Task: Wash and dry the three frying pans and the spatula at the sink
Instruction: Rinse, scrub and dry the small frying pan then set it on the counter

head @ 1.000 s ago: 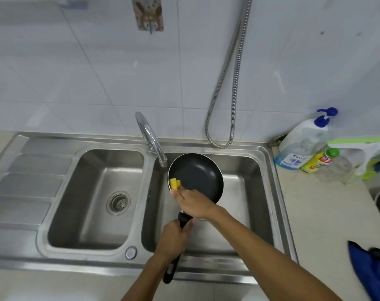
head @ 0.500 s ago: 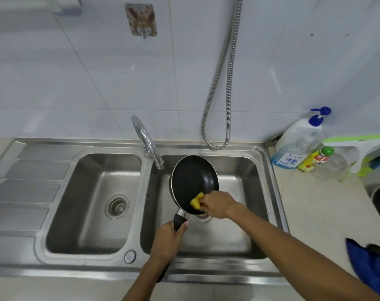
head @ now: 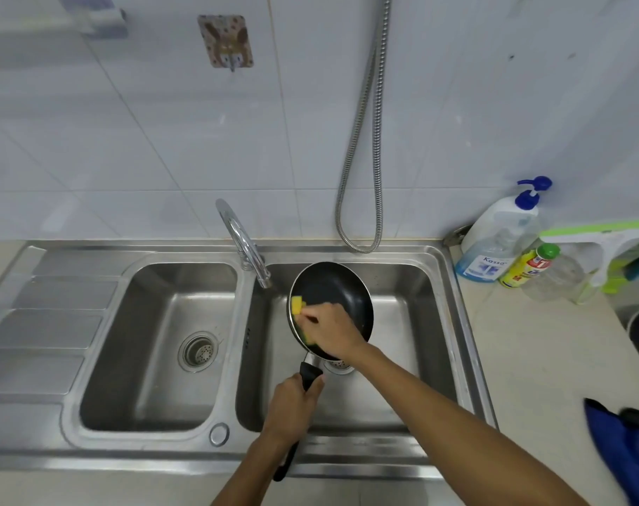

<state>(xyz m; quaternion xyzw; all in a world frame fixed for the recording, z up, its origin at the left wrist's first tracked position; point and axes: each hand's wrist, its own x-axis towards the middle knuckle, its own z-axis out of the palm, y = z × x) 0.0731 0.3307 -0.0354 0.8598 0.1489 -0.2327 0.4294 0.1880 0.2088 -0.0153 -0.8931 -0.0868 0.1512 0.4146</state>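
A small black frying pan (head: 334, 290) is held tilted over the right basin of the steel double sink (head: 453, 315). My left hand (head: 292, 407) grips its black handle near the front of the basin. My right hand (head: 332, 330) holds a yellow sponge (head: 297, 304) against the pan's lower left inside surface. The other pans and the spatula are not in view.
The tap (head: 243, 242) arcs over the divider, its spout just left of the pan. A metal hose (head: 369, 140) hangs down the tiled wall. Soap bottles (head: 500, 235) and a green-white squeegee (head: 602, 242) stand on the right counter; a blue cloth (head: 624, 440) lies at the right edge.
My right hand has slid the sponge from the pan's bottom edge up to its left side. The pan has tipped slightly; my left hand keeps its grip on the handle.
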